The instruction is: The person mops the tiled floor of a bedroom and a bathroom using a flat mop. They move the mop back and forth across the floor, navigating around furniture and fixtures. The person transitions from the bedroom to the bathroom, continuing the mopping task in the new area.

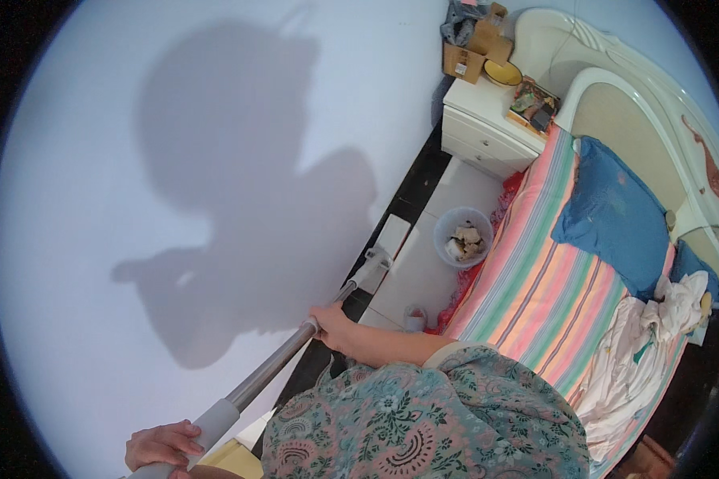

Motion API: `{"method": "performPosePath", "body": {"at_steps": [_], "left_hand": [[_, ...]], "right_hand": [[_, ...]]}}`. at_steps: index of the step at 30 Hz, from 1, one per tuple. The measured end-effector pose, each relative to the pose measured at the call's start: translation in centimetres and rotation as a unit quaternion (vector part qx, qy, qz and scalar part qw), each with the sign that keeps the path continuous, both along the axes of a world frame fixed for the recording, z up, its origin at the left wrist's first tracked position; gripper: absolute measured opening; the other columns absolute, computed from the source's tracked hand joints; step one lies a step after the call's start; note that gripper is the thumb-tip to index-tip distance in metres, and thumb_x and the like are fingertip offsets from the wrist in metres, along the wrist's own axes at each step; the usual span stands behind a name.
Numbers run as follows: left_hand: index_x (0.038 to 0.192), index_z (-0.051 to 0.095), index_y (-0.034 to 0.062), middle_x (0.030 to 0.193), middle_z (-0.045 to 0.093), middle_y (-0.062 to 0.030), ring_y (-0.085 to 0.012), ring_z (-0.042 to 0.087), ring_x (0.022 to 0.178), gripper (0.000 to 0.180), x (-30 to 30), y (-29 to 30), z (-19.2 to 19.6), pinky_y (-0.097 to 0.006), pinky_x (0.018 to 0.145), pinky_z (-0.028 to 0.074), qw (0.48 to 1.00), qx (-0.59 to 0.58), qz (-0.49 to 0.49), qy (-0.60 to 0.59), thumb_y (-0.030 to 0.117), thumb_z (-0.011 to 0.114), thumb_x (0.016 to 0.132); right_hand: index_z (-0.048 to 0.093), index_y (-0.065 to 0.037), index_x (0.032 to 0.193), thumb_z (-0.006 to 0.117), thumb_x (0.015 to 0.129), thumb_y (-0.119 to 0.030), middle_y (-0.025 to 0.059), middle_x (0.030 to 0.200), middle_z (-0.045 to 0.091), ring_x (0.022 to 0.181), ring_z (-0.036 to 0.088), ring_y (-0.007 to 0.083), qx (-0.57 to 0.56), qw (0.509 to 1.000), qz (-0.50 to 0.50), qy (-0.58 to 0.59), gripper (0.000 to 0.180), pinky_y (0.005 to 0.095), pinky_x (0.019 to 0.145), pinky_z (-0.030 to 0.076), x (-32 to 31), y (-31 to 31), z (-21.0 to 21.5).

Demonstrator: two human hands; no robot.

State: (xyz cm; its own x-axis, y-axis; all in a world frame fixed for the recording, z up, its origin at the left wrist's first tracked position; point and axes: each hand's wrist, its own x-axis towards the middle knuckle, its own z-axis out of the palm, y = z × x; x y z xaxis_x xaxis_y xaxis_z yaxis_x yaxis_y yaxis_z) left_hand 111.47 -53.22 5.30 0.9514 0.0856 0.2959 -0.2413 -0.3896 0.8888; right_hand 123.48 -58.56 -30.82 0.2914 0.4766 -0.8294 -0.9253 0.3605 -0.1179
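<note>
A flat mop with a long metal pole runs slantwise from the lower left toward the middle of the head view. Around the pale grip near its upper end, my left hand is closed. Lower on the pole, just past a white collar, my right hand is wrapped round it. The mop's white rectangular head lies at the foot of the wall, on the strip of black and pale floor. Whether the pad's underside touches the floor everywhere is hidden.
A round bin with crumpled rubbish and a small container stand beside the bed. Behind them is a white nightstand bearing a cardboard box, yellow bowl and books. The wall rises at left.
</note>
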Motion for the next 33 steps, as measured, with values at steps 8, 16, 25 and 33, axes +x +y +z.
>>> {"method": "performPosePath", "body": {"at_steps": [8, 16, 25, 33], "left_hand": [[0.061, 0.056, 0.0037, 0.062, 0.061, -0.0132, -0.0265, 0.064, 0.067, 0.013, 7.3, -0.4, -4.6, -0.035, 0.08, 0.048, 0.996, 0.029, -0.078, 0.032, 0.015, 0.06, 0.06], [0.072, 0.056, 0.0071, 0.085, 0.064, -0.0095, -0.0274, 0.06, 0.093, 0.014, 16.9, -6.7, -7.4, -0.042, 0.089, 0.043, 0.942, 0.066, -0.3, 0.135, 0.018, 0.066, 0.069], [0.075, 0.057, 0.0031, 0.087, 0.063, -0.0102, -0.0301, 0.057, 0.097, 0.022, 17.1, -9.9, -8.6, -0.045, 0.09, 0.041, 0.939, 0.059, -0.316, 0.124, 0.001, 0.071, 0.058], [0.074, 0.057, 0.0074, 0.09, 0.064, -0.0093, -0.0291, 0.057, 0.099, 0.012, 17.8, -9.1, -14.2, -0.045, 0.091, 0.041, 0.931, 0.124, -0.322, 0.12, 0.002, 0.064, 0.066]], "right_hand": [[0.028, -0.012, 0.101, 0.045, 0.075, 0.001, 0.0108, 0.085, 0.041, 0.062, 0.052, 0.0261, 0.023, 0.959, -0.264, -0.105, 0.033, 0.0381, 0.052, 0.049, 8.8, -6.9, -1.1], [0.039, -0.003, 0.08, 0.047, 0.071, -0.004, 0.0109, 0.067, 0.047, 0.059, 0.052, 0.0236, 0.126, 0.884, -0.442, -0.087, 0.012, 0.0346, 0.058, 0.047, 15.9, -17.7, -7.9], [0.041, -0.001, 0.067, 0.048, 0.071, -0.007, 0.0075, 0.061, 0.045, 0.055, 0.051, 0.0196, 0.254, 0.83, -0.495, -0.033, 0.01, 0.0289, 0.052, 0.047, 18.6, -20.2, -10.7], [0.036, -0.004, 0.098, 0.048, 0.08, -0.001, 0.0132, 0.076, 0.043, 0.058, 0.049, 0.021, -0.109, 0.953, -0.28, -0.038, 0.022, 0.0311, 0.045, 0.047, 23.5, -20.2, -12.8]]}}
